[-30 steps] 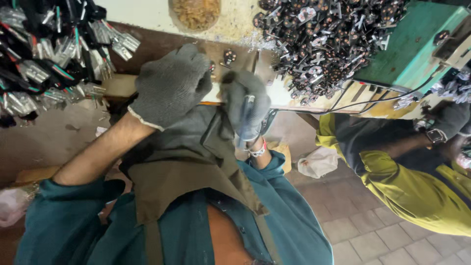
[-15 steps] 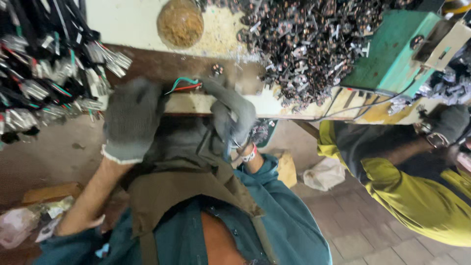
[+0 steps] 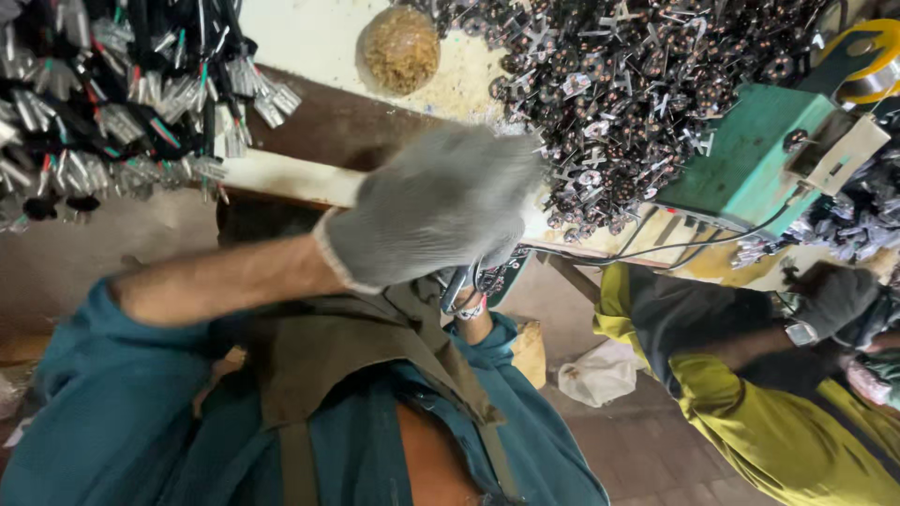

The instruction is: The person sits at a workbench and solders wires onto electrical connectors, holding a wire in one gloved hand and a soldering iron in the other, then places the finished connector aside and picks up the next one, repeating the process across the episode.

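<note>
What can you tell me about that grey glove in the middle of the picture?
The grey glove is a knitted work glove, cloth by its look, with a paler cuff edge at the wrist. It covers the person's left hand, raised and curled in front of the workbench edge, with the bare forearm running back to a teal sleeve. Its back faces the camera, hiding the fingers and most of whatever lies beneath.

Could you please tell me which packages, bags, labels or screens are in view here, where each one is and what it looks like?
Clear bag: on the pale bench top at upper centre, rounded, filled with tan grains.
White bag: on the floor between the two people, crumpled and soft.
Green box: at the bench's right end, boxy, with a beige part on it.
No labels or screens show.
</note>
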